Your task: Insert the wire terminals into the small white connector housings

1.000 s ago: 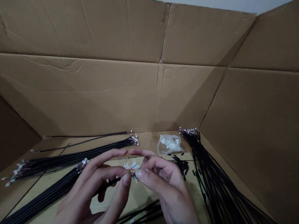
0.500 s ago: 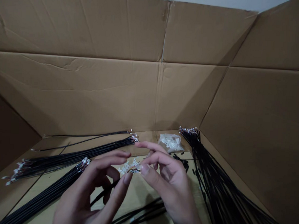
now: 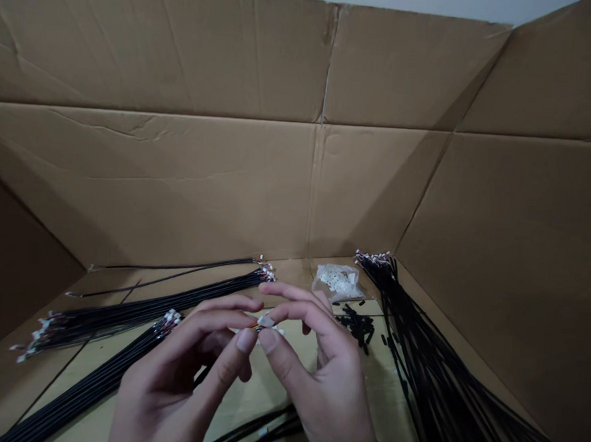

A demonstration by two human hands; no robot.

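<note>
Between my fingertips, coloured wires (image 3: 256, 326) of a black cable come together with a small white connector (image 3: 266, 321). My left hand (image 3: 186, 368) is closed, thumb and fingers pinching the wires near the end of the cable. The cable mostly disappears behind that palm. My right hand (image 3: 324, 366) pinches the white connector between thumb and index finger, the other fingers curled loosely above. Both sets of fingertips nearly touch. How far the wires sit in the connector is too small to tell. Loose white connectors behind the fingertips are mostly covered by my hands.
Bundles of black cables (image 3: 101, 362) with white-tipped ends lie at left, and a large bundle (image 3: 431, 363) lies at right. A clear bag of white pieces (image 3: 339, 280) and short black tubes (image 3: 356, 325) are behind my right hand. Cardboard walls (image 3: 257, 185) enclose the table.
My hands have drawn closer together, and the wires that were fanned out between them are now mostly covered by my fingertips. The loose white connectors behind are more hidden.
</note>
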